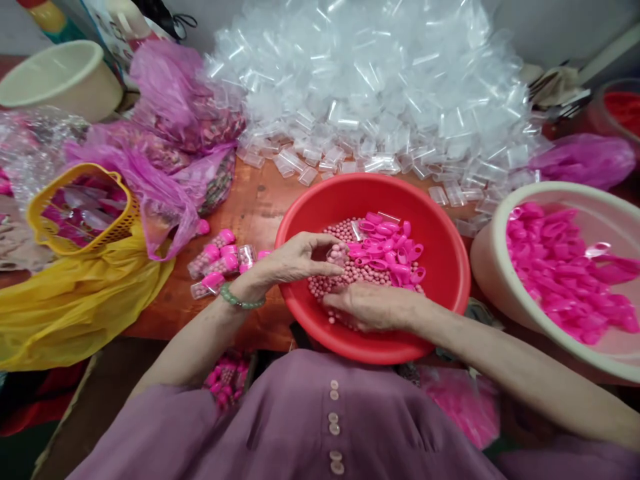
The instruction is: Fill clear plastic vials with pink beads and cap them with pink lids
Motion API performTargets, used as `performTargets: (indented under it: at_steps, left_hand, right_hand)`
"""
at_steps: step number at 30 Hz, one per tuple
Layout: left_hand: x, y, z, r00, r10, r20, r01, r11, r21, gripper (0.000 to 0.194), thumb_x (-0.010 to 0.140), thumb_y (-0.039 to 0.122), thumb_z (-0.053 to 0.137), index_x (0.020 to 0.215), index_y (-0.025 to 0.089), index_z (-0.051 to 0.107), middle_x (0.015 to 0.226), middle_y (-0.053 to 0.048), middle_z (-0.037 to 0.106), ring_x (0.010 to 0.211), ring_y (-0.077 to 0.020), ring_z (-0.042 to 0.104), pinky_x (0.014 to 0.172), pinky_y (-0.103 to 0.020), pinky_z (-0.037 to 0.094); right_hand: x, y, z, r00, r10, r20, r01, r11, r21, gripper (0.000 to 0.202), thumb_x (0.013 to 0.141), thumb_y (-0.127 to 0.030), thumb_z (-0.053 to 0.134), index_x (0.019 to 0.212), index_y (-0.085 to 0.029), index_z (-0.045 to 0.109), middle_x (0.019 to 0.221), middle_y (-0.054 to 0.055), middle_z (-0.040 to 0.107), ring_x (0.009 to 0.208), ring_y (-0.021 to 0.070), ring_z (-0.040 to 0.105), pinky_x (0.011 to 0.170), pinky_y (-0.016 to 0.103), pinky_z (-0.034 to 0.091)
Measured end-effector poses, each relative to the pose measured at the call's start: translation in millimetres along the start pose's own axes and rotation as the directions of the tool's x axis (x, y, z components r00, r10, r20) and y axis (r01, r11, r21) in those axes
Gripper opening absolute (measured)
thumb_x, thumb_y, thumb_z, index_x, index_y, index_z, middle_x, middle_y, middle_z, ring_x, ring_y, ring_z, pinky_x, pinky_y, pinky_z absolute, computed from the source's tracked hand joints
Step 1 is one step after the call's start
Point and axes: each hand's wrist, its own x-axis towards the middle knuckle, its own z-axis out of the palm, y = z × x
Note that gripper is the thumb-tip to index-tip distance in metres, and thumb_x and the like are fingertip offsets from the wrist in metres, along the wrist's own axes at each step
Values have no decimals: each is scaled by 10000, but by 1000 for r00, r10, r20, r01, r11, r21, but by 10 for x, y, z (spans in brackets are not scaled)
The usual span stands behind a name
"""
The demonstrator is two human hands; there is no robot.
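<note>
My left hand (305,260), with a green bead bracelet (243,298) at its wrist, is closed on a small clear plastic container (338,253) filled with pink beads. It is held over the left part of a red basin (445,260). Below it, my right hand (370,307) dips into the loose pink beads (370,273) near the basin's front wall. Its fingertips are hidden and slightly blurred, so their grip does not show. Bright pink plastic caps with loops (395,247) lie on the beads, just beyond my right hand.
Filled containers with pink caps (220,257) lie left of the basin. A large heap of clear containers (370,100) rises behind it. At right stands a white tub (500,280) of pink pieces. A yellow basket (45,233) and purple bags (170,100) occupy the left.
</note>
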Motion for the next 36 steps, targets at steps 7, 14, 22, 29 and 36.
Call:
performTargets:
  at_steps: [7,14,22,29,36]
  left_hand:
    - [-34,-8,45,997,-64,-51,46,953,-298,241,770,258,738,963,126,681,897,-47,673,829,-128,634,835,-298,511]
    - [-25,-73,138,983,-132,-131,47,857,-512,389,728,321,800,1039,133,662,891,-33,658,819,-116,636,798,-270,527]
    - [-4,20,175,962,-123,-243,-10,877,-481,328,716,271,793,954,119,626,840,-19,652,790,-127,630,725,-246,495]
    - [-18,18,127,993,-78,-87,29,887,-461,297,736,311,777,921,121,643,853,-28,632,783,-121,586,750,-260,467]
    - [-1,-44,107,1000,3,-13,-8,899,-438,274,768,217,743,1033,166,698,917,-26,673,888,-146,604,888,-298,449]
  right_hand:
    - [188,-150,183,1000,-6,-7,4,967,-253,242,948,-80,422,1048,-117,640,948,119,736,862,224,706,765,353,526]
    - [194,-70,261,1000,-11,-8,9,968,-251,231,950,-88,431,1068,-118,627,972,116,721,888,231,699,776,360,533]
    - [-84,-118,-97,994,92,-53,-97,989,-113,286,880,-68,471,1124,-154,594,997,91,686,742,178,654,652,300,475]
    - [-250,123,-680,852,90,-516,-80,996,41,246,901,-270,617,1117,-170,556,977,71,650,819,170,600,728,292,459]
    - [-14,325,-640,878,71,-473,63,963,261,260,826,-328,717,1003,-184,591,891,26,640,743,131,566,679,258,443]
